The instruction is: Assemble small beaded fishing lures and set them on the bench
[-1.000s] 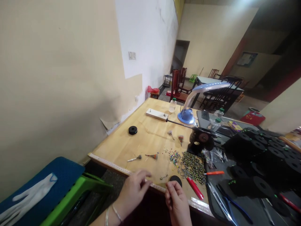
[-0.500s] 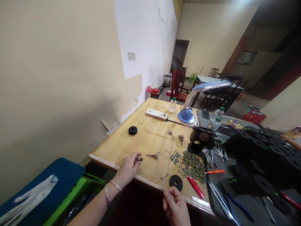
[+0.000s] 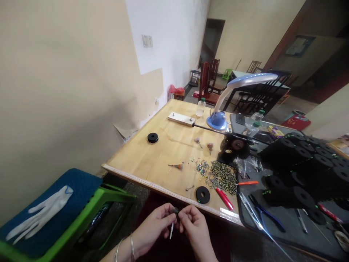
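Observation:
Both hands meet just in front of the table's near edge. My left hand (image 3: 160,222), with bracelets at its wrist, is closed on a small dark piece with a white stem (image 3: 171,231) that points down. My right hand (image 3: 192,220) is closed beside it, thumb and fingers pinched at the dark end; what they grip is hidden. Beyond the hands a black foam ring (image 3: 203,195) lies on the table. Farther in lies a small orange and grey cone-shaped piece with a thin stem (image 3: 177,166).
Striped beads (image 3: 223,177) lie heaped by a red-handled tool (image 3: 224,199). A dark clamp machine (image 3: 235,147) and blue lamp (image 3: 217,120) stand behind. Black foam rolls (image 3: 289,200) and blue-handled pliers (image 3: 268,218) cover the right mat. A white glove (image 3: 45,211) lies on the left stool.
My left hand has come back from the tabletop, towards me and right, with the small piece, and now meets my right hand. The view has tilted down.

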Action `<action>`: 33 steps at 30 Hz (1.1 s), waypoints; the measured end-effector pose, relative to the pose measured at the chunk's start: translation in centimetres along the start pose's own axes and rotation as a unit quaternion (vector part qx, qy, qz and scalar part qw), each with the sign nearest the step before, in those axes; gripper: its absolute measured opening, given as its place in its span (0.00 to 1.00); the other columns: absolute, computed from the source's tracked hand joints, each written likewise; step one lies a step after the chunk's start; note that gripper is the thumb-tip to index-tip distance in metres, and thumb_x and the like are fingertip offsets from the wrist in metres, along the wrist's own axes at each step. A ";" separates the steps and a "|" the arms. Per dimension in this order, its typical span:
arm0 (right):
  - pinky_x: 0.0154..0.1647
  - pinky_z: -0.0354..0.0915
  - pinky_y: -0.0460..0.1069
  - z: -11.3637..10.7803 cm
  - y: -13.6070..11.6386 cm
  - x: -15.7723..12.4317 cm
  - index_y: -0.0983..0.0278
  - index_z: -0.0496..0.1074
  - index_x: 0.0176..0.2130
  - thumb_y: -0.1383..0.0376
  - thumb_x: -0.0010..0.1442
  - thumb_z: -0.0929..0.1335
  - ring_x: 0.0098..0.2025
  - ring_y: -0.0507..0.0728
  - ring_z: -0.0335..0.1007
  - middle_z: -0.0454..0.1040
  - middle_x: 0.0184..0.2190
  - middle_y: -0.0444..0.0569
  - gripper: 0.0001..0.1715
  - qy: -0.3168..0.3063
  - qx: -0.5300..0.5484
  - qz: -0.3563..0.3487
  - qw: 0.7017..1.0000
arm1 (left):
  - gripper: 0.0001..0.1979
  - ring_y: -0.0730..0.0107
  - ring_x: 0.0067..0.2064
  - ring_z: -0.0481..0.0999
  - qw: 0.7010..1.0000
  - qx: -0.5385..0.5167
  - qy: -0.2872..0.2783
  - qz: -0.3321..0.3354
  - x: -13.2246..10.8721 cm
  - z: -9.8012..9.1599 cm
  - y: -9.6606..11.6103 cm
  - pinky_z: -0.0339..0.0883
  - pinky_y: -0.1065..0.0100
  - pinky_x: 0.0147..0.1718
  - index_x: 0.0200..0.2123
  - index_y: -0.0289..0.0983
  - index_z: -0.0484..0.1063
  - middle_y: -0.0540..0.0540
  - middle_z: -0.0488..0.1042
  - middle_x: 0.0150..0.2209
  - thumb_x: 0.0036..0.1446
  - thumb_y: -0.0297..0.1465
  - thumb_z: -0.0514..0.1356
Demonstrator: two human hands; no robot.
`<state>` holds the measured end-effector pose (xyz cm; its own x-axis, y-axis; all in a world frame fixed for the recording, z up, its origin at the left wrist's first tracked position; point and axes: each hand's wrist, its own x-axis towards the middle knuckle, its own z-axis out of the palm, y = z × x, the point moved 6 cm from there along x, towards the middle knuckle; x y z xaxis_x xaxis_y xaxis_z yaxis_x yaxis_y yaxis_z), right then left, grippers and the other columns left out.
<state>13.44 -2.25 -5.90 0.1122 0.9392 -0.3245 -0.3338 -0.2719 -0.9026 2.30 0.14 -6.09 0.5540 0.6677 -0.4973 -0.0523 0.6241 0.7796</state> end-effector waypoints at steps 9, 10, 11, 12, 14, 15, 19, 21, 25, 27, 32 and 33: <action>0.19 0.54 0.44 0.0 0.6 0.1 0.64 0.67 0.25 0.49 0.48 0.74 0.15 0.50 0.62 0.65 0.12 0.38 0.23 -0.012 -0.009 0.004 1.000 | 0.15 0.77 0.23 0.67 0.999 0.043 -0.018 0.026 -0.1 0.4 0.3 0.56 0.74 0.21 0.29 0.36 0.64 0.52 0.70 0.23 0.51 0.41 0.62; 0.19 0.54 0.44 0.0 0.6 0.1 0.64 0.67 0.25 0.49 0.48 0.74 0.15 0.49 0.61 0.65 0.12 0.38 0.23 -0.010 -0.015 0.003 1.000 | 0.15 0.77 0.23 0.67 0.998 0.045 -0.019 0.027 -0.1 0.4 0.2 0.56 0.73 0.21 0.29 0.36 0.64 0.52 0.70 0.23 0.51 0.41 0.63; 0.19 0.54 0.44 0.0 0.6 0.1 0.64 0.67 0.25 0.49 0.48 0.74 0.15 0.49 0.61 0.64 0.12 0.37 0.23 -0.008 -0.018 0.002 1.000 | 0.15 0.77 0.22 0.67 0.999 0.041 -0.021 0.026 -0.1 0.5 0.2 0.56 0.73 0.21 0.29 0.36 0.64 0.52 0.70 0.23 0.51 0.41 0.63; 0.19 0.54 0.44 0.0 0.6 0.1 0.64 0.66 0.25 0.49 0.48 0.74 0.15 0.49 0.61 0.64 0.12 0.37 0.23 -0.007 -0.018 0.003 1.000 | 0.15 0.76 0.23 0.67 0.999 0.032 -0.022 0.024 -0.1 0.5 0.1 0.56 0.73 0.22 0.29 0.36 0.64 0.52 0.70 0.23 0.50 0.41 0.63; 0.20 0.54 0.44 -0.1 0.6 0.1 0.64 0.66 0.25 0.49 0.48 0.73 0.15 0.49 0.61 0.64 0.12 0.37 0.23 -0.007 -0.012 0.006 1.000 | 0.15 0.76 0.23 0.67 1.000 0.002 -0.021 0.020 -0.1 0.6 0.1 0.56 0.74 0.22 0.30 0.36 0.64 0.52 0.70 0.23 0.50 0.40 0.64; 0.20 0.54 0.44 -0.1 0.7 0.1 0.64 0.66 0.25 0.49 0.48 0.73 0.15 0.49 0.61 0.64 0.12 0.37 0.23 -0.007 -0.007 0.009 1.000 | 0.14 0.76 0.23 0.67 1.000 -0.015 -0.020 0.018 -0.1 0.7 0.0 0.56 0.74 0.22 0.30 0.36 0.64 0.53 0.70 0.23 0.49 0.39 0.64; 0.18 0.50 0.42 -0.3 1.1 0.1 0.65 0.66 0.26 0.48 0.48 0.73 0.15 0.47 0.57 0.64 0.12 0.37 0.24 -0.009 -0.006 0.029 1.000 | 0.14 0.77 0.22 0.66 0.999 -0.037 -0.002 0.005 0.1 0.7 -0.2 0.54 0.74 0.21 0.29 0.36 0.64 0.53 0.69 0.21 0.47 0.36 0.65; 0.17 0.47 0.42 -0.4 1.3 0.0 0.65 0.66 0.25 0.47 0.48 0.73 0.14 0.46 0.53 0.65 0.12 0.38 0.25 -0.012 -0.019 0.042 0.999 | 0.14 0.77 0.22 0.66 0.999 -0.032 0.010 0.001 0.2 0.5 -0.5 0.54 0.74 0.20 0.28 0.36 0.64 0.54 0.69 0.20 0.48 0.37 0.64; 0.16 0.44 0.42 -0.5 1.7 -0.1 0.65 0.64 0.24 0.44 0.46 0.73 0.13 0.44 0.50 0.67 0.12 0.39 0.28 -0.020 -0.037 0.067 0.997 | 0.13 0.78 0.21 0.65 0.999 -0.041 0.027 -0.003 0.6 0.0 -1.4 0.52 0.75 0.20 0.27 0.36 0.63 0.55 0.66 0.19 0.49 0.37 0.63; 0.15 0.43 0.42 -0.3 1.9 -0.2 0.64 0.64 0.23 0.43 0.44 0.73 0.13 0.44 0.50 0.67 0.12 0.39 0.29 -0.024 -0.038 0.081 0.996 | 0.13 0.79 0.21 0.64 0.998 -0.044 0.032 -0.004 0.7 -0.3 -1.8 0.51 0.75 0.20 0.27 0.36 0.63 0.56 0.65 0.20 0.48 0.36 0.63; 0.12 0.39 0.41 0.0 2.5 -0.3 0.64 0.64 0.22 0.43 0.43 0.73 0.11 0.43 0.48 0.66 0.11 0.39 0.29 -0.034 -0.033 0.126 0.991 | 0.11 0.79 0.22 0.60 0.999 0.001 0.043 0.022 0.8 -0.5 -1.8 0.52 0.75 0.21 0.28 0.36 0.63 0.57 0.62 0.21 0.50 0.36 0.62; 0.12 0.38 0.41 0.0 2.7 -0.3 0.64 0.64 0.22 0.43 0.43 0.73 0.11 0.43 0.47 0.66 0.11 0.39 0.29 -0.034 -0.030 0.132 0.990 | 0.11 0.79 0.22 0.60 0.998 0.024 0.044 0.037 0.8 -0.6 -1.5 0.53 0.74 0.21 0.28 0.36 0.63 0.57 0.62 0.21 0.51 0.36 0.61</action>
<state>12.54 -3.30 -8.21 -0.0357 0.8451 -0.5334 -0.2859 -0.5201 -0.8049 2.35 -0.07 -7.89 0.4743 0.7458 -0.4678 -0.0500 0.5533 0.8315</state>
